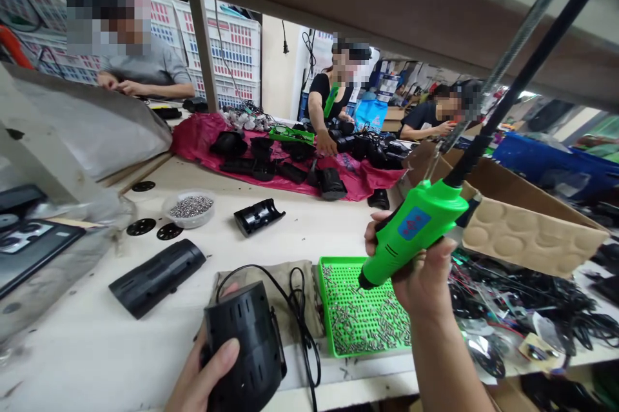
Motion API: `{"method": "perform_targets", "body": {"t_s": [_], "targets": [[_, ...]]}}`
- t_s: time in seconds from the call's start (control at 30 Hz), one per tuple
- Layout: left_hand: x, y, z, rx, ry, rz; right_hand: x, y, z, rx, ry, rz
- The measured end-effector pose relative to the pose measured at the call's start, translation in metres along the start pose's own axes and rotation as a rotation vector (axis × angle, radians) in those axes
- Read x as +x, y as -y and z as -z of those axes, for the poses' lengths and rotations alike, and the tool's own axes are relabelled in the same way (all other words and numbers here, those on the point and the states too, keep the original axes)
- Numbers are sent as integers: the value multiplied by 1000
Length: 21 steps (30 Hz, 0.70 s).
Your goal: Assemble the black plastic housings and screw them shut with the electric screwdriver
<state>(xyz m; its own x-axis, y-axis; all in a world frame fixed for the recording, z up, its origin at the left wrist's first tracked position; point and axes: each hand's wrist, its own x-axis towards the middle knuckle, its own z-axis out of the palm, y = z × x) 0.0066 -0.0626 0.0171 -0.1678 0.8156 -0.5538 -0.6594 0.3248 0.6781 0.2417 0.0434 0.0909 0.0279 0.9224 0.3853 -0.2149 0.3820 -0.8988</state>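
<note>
Nearby, 2 black shells (157, 278) and a dark jumble (525, 309), probably wires, flank the screw tray (345, 262); right fingers (439, 252) clamp a driver (414, 229) hiding the tray's corner, left fingers (226, 354) a black housing (250, 328).

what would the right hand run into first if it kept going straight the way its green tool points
Probably the screws in the green tray: the right hand angles the green tool down over it, though the exact depth is unclear.

head-worn view, tilted down, near workbench (97, 354)
</note>
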Motion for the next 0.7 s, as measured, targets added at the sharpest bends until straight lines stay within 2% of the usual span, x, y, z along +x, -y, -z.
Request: {"method": "perform_targets", "body": {"t_s": [0.1, 0.27, 0.43, 0.57, 0.7], "targets": [[-1, 0, -1, -2, -3, 13, -2, 2, 5, 20, 10, 9], [0, 3, 1, 110, 9, -74, -4, 3, 11, 27, 24, -34], [3, 3, 0, 135, -24, -84, -1, -1, 16, -10, -3, -39], [5, 2, -1, 110, -54, -100, 5, -4, 24, -188, -32, 1], [5, 0, -2, 82, -36, -75, 12, -14, 35, -393, -73, 4]]}}
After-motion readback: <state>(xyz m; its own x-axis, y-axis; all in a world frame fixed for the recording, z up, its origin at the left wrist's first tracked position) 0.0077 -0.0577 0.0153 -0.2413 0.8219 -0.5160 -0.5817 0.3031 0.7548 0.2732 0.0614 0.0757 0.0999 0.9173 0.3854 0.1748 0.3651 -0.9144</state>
